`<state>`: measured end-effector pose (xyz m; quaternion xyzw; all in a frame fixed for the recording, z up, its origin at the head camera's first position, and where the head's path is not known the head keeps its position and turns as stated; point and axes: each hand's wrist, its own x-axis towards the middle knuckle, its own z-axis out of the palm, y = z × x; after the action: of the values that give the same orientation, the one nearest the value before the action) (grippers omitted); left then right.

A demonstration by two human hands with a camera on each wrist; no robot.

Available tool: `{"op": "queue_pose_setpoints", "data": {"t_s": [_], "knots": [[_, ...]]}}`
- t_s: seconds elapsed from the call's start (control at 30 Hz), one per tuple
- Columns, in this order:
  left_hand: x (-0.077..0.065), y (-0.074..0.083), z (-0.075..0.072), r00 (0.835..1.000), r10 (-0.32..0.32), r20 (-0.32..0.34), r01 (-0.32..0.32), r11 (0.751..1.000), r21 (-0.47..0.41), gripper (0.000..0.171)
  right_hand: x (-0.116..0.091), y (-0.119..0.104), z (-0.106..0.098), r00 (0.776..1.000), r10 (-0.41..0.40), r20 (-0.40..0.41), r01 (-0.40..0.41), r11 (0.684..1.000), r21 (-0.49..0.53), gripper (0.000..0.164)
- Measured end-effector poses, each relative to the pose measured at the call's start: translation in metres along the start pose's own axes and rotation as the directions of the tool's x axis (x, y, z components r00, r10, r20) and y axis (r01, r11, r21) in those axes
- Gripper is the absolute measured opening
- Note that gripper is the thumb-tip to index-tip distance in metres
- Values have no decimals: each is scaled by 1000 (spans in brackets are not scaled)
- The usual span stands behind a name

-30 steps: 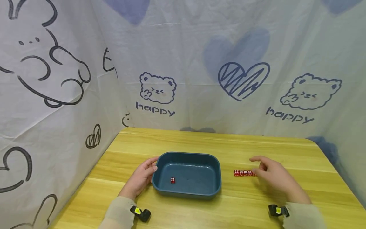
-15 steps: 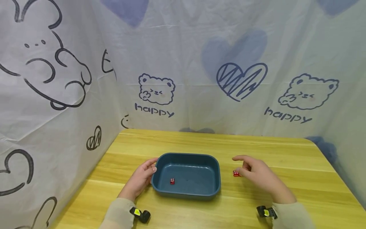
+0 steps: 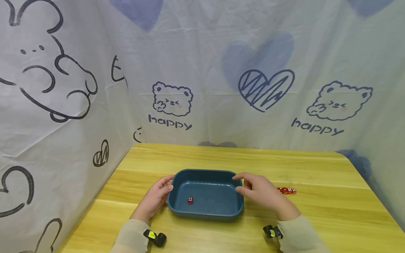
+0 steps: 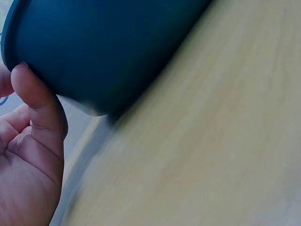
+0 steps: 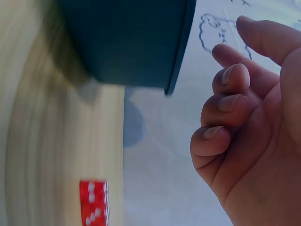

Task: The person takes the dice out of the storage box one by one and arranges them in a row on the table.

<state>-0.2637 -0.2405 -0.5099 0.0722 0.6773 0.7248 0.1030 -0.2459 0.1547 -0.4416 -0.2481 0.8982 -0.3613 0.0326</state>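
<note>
A dark blue plastic tray (image 3: 205,214) stands on the table with one red die (image 3: 190,200) in its left part. My left hand (image 3: 155,196) holds the tray's left end from outside; in the left wrist view its thumb (image 4: 35,92) presses against the wall. Over the right rim is my right hand (image 3: 261,191), with index finger and thumb stretched out and apart. Nothing shows between them in the right wrist view, where the other fingers (image 5: 214,141) are curled. Red dice (image 3: 287,190) lie in a row behind this hand, their left part hidden by it.
The yellow wood-grain table (image 3: 152,154) ends at a printed cloth (image 3: 215,116) along the back. More cloth hangs close on the left and right sides. A small black camera (image 3: 155,237) is strapped to each wrist.
My right hand has moved left, from the right part of the dice row past its left end to the tray's right rim. The left hand and the tray have stayed in place.
</note>
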Motion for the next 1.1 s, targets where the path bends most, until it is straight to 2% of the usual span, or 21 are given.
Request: {"op": "queue_pose_setpoints", "data": {"t_s": [0.47,0.8,1.1], "knots": [[2,-1,1,1000,5,11,-5,1000,-6,51,22,-24,21,995,-31,100,30,1000,6,34],[2,-4,0,1000,1,2,-1,1000,-6,50,43,-37,43,985,-68,157,78,995,-62,33],[1,-2,0,1000,-3,-6,3,1000,-6,49,60,-44,64,976,-60,208,69,997,-34,38]]}}
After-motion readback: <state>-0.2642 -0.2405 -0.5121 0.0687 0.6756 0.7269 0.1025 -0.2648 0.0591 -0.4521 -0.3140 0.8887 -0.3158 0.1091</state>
